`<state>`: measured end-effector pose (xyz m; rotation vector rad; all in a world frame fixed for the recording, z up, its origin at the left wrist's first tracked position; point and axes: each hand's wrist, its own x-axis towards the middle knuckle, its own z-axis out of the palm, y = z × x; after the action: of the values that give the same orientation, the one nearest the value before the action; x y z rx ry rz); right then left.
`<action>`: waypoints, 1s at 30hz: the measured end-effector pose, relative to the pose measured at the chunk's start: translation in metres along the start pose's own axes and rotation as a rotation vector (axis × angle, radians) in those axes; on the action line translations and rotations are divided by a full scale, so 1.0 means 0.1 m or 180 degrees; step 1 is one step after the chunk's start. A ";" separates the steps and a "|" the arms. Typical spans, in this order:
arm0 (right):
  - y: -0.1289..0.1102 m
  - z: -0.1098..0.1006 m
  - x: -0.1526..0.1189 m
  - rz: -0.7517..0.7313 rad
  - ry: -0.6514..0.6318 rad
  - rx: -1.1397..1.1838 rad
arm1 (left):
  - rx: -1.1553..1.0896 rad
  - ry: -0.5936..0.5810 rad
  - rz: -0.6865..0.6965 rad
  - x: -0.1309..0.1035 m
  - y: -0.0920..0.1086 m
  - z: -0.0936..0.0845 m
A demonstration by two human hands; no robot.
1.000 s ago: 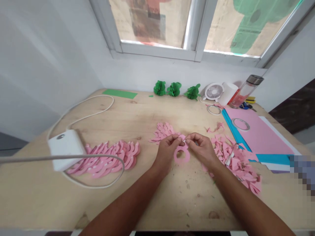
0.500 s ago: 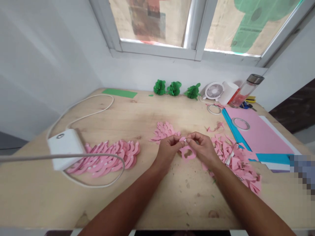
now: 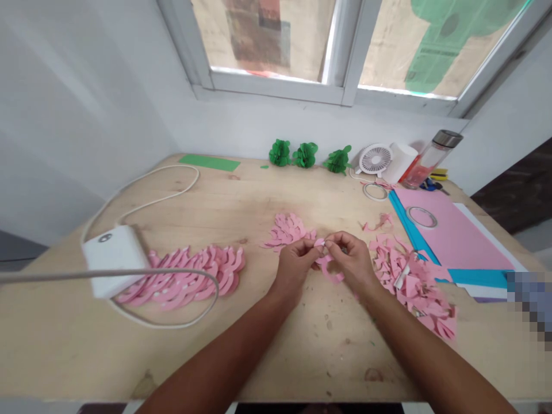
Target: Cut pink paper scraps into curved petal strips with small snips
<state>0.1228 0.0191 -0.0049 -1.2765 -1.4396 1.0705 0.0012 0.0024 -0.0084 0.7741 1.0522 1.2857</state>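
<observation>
My left hand (image 3: 296,264) and my right hand (image 3: 351,259) meet near the middle of the wooden table (image 3: 241,201), thumbs and forefingers pinched on a small pink paper piece (image 3: 331,271). A curved part of it hangs below the fingertips. Just behind my left hand lies a small pile of pink petal-shaped cutouts (image 3: 288,229). A heap of pink paper scraps (image 3: 420,287) spreads to the right of my right hand. Further left, layered pink scalloped paper strips (image 3: 194,276) lie on the table.
A white power bank (image 3: 115,259) with a looping cable stands left. Green paper balls (image 3: 305,155), a small fan (image 3: 376,159) and a glass bottle (image 3: 433,160) line the wall. Pink sheets (image 3: 461,230) with a tape ring (image 3: 421,217) lie right.
The pink piece between my hands has turned and its hanging part now looks like an open curve instead of a ring. Both hands have shifted only slightly.
</observation>
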 end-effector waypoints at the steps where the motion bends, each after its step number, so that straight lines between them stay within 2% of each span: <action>1: 0.02 0.01 0.00 -0.0068 0.0035 -0.0064 | -0.0057 0.0010 0.0004 0.00 -0.01 0.00; 4: 0.05 0.02 0.01 -0.0216 0.0128 -0.0120 | -0.0176 0.0021 0.0046 0.01 -0.04 0.00; 10: 0.04 0.05 0.00 -0.0211 0.0257 -0.0036 | -0.0241 0.0104 0.0041 0.00 -0.05 0.02; 20: 0.02 0.07 0.00 -0.0266 0.0240 0.0165 | -0.0283 0.0054 0.0091 -0.01 -0.06 0.03; 30: 0.06 0.06 -0.01 -0.0390 0.0333 -0.0199 | -0.0512 0.0263 -0.0074 -0.01 0.05 0.05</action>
<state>0.1178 0.0188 -0.0118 -1.2525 -1.4616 0.8712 0.0042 0.0030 -0.0022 0.5898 1.0068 1.3736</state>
